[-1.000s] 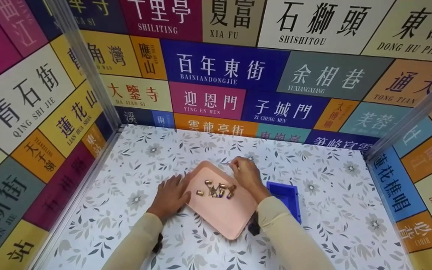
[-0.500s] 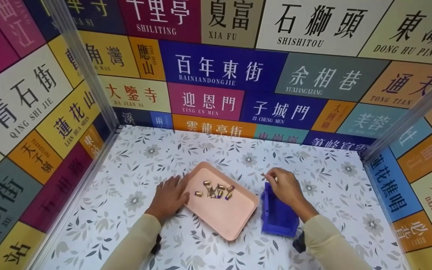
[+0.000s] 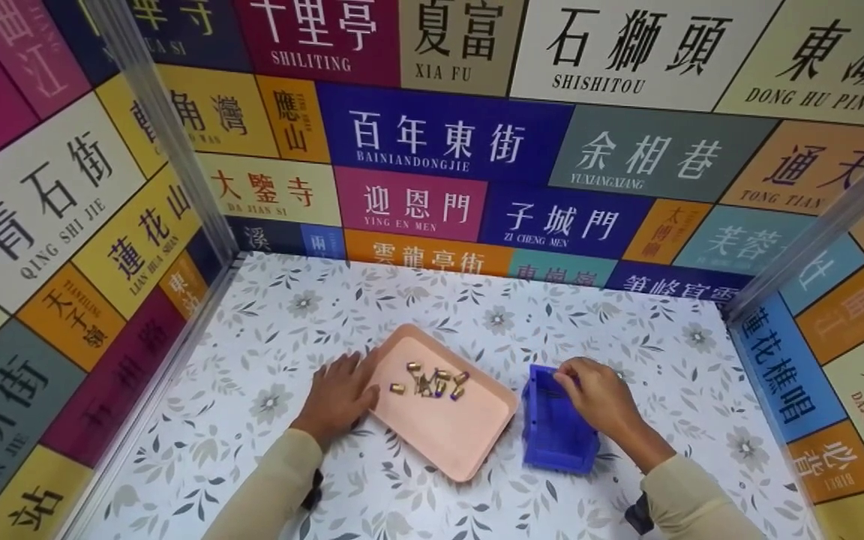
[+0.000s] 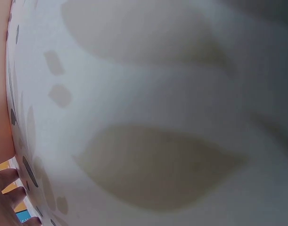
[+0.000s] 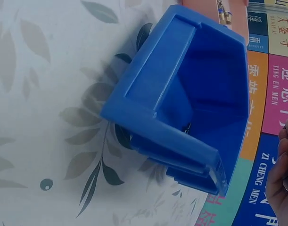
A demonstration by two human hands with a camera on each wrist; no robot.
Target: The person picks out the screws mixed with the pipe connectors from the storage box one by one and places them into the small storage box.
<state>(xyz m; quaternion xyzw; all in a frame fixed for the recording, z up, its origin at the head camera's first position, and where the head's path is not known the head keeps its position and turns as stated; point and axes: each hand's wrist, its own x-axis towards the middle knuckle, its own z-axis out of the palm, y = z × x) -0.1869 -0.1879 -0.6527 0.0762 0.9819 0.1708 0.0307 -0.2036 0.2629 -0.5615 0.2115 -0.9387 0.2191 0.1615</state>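
- While the pink tray (image 3: pixel 462 450) lies slantwise, I see its long axis run from far left to near right.
- Beside it, to the right, the blue bin (image 3: pixel 559 459) points nearly straight away from the person, lengthwise.
- On the tray sit small brass-coloured fittings (image 3: pixel 397 389), bunched toward its far half; I see them pointing in different directions, one apart on the left.
- I make out short, shiny cylinders, some with blue or purplish ends; the middle ones overlap too much to separate.
- Inside the bin, a small dark item shows, too little for me to name.
- The left hand (image 3: pixel 340 391) rests at the tray's left edge, its grip relaxed and fingers extended.
- The right hand (image 3: pixel 603 394) is at the bin's far end, fingers bent and tips together; I cannot tell whether its grip holds anything.
- Between tray and bin I have a narrow strip of leaf-patterned tabletop (image 3: pixel 372 502); a broader stretch reaches the sign-covered back wall (image 3: pixel 439 135).
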